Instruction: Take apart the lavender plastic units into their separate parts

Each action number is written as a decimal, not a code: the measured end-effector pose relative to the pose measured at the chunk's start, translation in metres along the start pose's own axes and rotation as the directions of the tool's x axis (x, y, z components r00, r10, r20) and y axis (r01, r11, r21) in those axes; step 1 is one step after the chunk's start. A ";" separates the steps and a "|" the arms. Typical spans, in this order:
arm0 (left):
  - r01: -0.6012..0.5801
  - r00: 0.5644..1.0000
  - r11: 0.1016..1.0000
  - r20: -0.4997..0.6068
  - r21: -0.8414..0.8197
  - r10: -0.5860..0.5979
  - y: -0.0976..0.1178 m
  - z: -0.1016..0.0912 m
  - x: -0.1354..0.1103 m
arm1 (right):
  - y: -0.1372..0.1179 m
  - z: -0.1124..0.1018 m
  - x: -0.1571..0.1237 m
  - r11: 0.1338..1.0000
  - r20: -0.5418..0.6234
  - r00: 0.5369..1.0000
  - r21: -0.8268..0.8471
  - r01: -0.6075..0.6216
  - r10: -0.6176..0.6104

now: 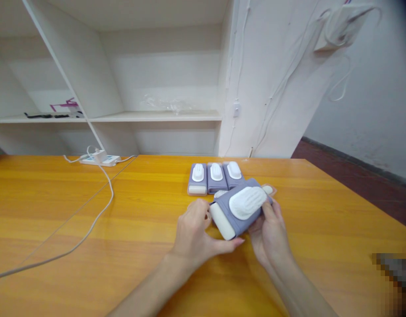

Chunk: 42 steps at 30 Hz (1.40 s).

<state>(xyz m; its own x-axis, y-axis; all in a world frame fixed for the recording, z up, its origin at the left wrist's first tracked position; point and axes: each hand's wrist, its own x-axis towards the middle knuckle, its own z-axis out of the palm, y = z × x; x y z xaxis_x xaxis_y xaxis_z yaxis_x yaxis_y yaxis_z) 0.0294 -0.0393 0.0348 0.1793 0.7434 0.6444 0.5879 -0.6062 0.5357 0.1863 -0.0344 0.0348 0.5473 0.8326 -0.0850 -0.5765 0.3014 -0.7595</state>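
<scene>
Both hands grip one purple gadget (239, 215) just above the table (90, 211) — left hand (193, 233) at its near white end, right hand (271, 233) cupping the far end (long axis slants away rightward) — just before a row of three (216, 177) more.

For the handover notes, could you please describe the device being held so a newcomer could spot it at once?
On the orange table, three lilac devices with white ridged tops lie in a row near the far edge. Just in front of them, the left hand and right hand grip a fourth device. It alone is held and tilted, not lying flat in the row.
</scene>
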 end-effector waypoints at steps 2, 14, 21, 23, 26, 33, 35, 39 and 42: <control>0.156 0.984 0.985 0.098 -0.076 -0.148 -0.003 0.000 0.001 | 0.000 -0.002 0.003 0.999 -0.001 0.999 -0.007 0.046 -0.046; 0.636 0.768 0.522 0.536 -0.568 -0.352 0.006 -0.003 0.008 | -0.001 0.003 -0.004 0.994 0.037 0.993 -0.012 0.113 -0.112; 0.662 0.748 0.417 0.579 -0.622 -0.323 0.014 -0.007 0.008 | -0.001 -0.001 0.002 1.000 0.046 0.999 0.009 0.011 -0.012; 0.665 0.746 0.421 0.582 -0.618 -0.324 0.015 -0.005 0.008 | -0.001 -0.001 0.002 1.000 0.052 0.999 0.014 0.007 -0.008; 0.630 0.774 0.500 0.528 -0.594 -0.349 0.012 -0.002 0.006 | -0.002 0.000 0.003 1.000 0.043 0.999 0.020 -0.006 0.005; 0.153 0.952 0.964 0.295 -0.215 -0.086 -0.005 -0.006 0.000 | -0.005 -0.005 0.005 0.995 0.013 0.994 -0.004 -0.104 0.105; -0.043 0.961 0.989 0.264 -0.139 0.079 -0.011 -0.007 0.000 | -0.003 -0.005 0.004 0.988 0.020 0.988 -0.013 -0.153 0.153; -0.340 0.940 0.932 0.075 0.126 0.333 -0.020 -0.009 -0.001 | -0.002 0.001 -0.004 0.976 0.072 0.974 -0.054 -0.210 0.214; -0.444 0.891 0.849 0.040 0.286 0.452 -0.024 -0.012 0.001 | -0.005 0.004 -0.009 0.969 0.108 0.965 -0.099 -0.227 0.237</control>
<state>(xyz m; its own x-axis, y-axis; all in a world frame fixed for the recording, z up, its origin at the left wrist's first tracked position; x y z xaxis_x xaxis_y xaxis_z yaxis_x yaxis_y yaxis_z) 0.0059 -0.0275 0.0291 0.4570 0.3993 0.7948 0.6454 -0.7637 0.0126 0.1822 -0.0415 0.0421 0.3261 0.9256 -0.1923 -0.6226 0.0571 -0.7805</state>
